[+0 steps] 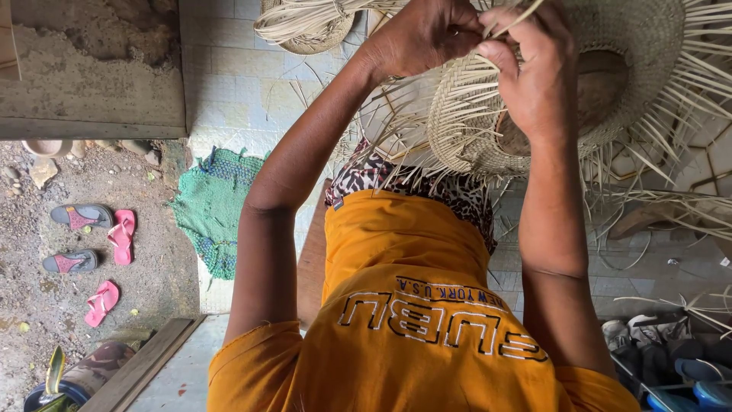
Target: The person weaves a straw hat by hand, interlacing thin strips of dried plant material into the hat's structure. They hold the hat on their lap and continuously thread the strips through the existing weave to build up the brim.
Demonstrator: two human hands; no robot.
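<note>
Counts: 2 hands, left hand [423,34] and right hand [534,72], both on 1 half-woven straw hat [610,46]. 1 bundle of loose straw strips [305,23] at top. 1 green woven mat [217,206] on the floor. 4 sandals: 2 grey ones [80,216] [70,262], 2 pink ones [122,235] [101,301]. 1 orange shirt [404,320].

— Soft, even daylight; no hard shadows, no glare on the pale floor tiles [229,84].

— Sharp in the middle, slightly stretched at edges; dimmer near lower right corner.
</note>
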